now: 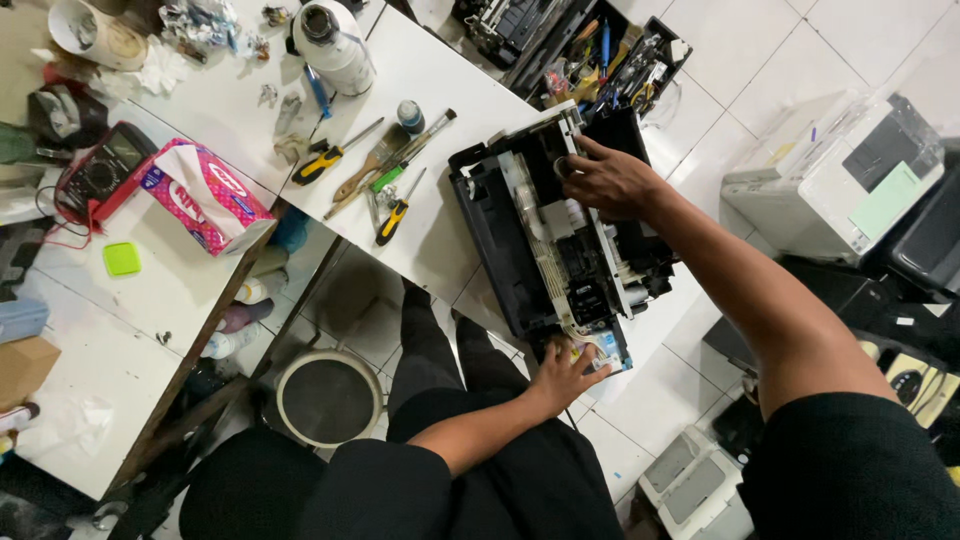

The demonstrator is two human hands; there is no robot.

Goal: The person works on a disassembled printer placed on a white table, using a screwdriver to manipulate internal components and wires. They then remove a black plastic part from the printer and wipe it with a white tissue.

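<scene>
Head view: both hands, left and right, gripping the opened black printer; pink tissue pack far left.

The person wears a black short-sleeved shirt and black trousers, with both forearms bare and no gloves or rings visible.

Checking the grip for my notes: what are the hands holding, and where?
Opened printer: left hand grips its near end, right hand its far end.
</scene>
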